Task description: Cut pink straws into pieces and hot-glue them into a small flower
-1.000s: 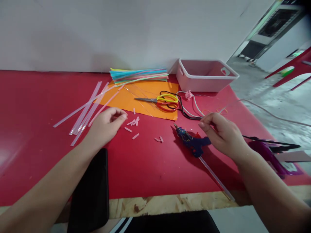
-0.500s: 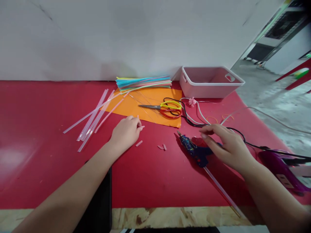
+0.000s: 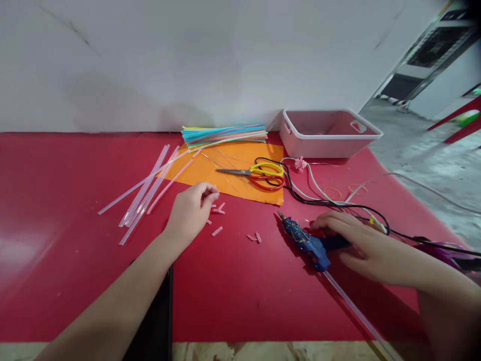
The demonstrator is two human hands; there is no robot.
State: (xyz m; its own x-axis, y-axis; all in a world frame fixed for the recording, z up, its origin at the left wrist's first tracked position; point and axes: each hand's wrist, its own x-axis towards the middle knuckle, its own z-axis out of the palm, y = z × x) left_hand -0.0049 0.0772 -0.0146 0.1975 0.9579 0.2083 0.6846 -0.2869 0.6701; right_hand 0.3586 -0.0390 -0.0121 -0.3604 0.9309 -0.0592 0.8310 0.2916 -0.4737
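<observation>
My left hand is pinched closed near the table's middle, with what looks like a short pink pipe cleaner piece barely showing at the fingertips. Several cut pink pieces lie just beneath those fingers, and two more short bits sit to the right. My right hand wraps round the dark handle of a blue glue gun. The gun's metal nozzle points up and left, and a long clear glue stick sticks out of its back. Scissors with yellow and red handles rest beyond, on orange paper.
Loose glue sticks lie left. A bundle of coloured pipe cleaners and a pink basket stand by the wall. A pink flower-like piece sits among cables. A black flat object lies under my left forearm.
My right hand has come down onto the glue gun's handle and closed round it; the gun has turned slightly. The left fingers have lifted off the small pink pieces, uncovering more of them.
</observation>
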